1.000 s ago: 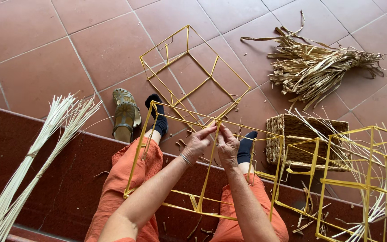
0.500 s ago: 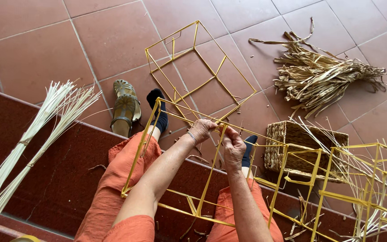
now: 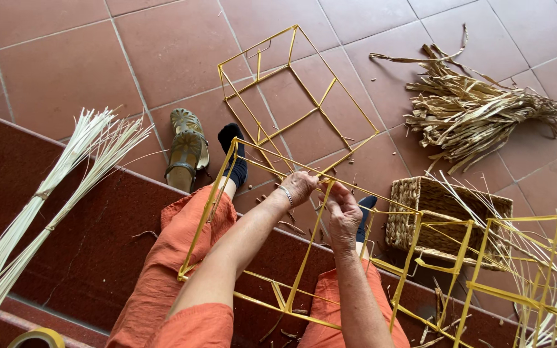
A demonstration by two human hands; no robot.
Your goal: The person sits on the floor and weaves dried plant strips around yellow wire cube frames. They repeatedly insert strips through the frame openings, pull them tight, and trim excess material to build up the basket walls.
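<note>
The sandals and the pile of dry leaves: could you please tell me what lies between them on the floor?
In the head view, an empty yellow frame lies on the tiles between the sandals and the leaves.

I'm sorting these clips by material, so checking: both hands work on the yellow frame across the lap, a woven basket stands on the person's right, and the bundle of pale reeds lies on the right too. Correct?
Not quite. The head view shows the pale reeds on the person's left, on the dark red step. The rest holds: the left hand and right hand work on the yellow frame across the lap, and the woven basket stands on the right.
</note>
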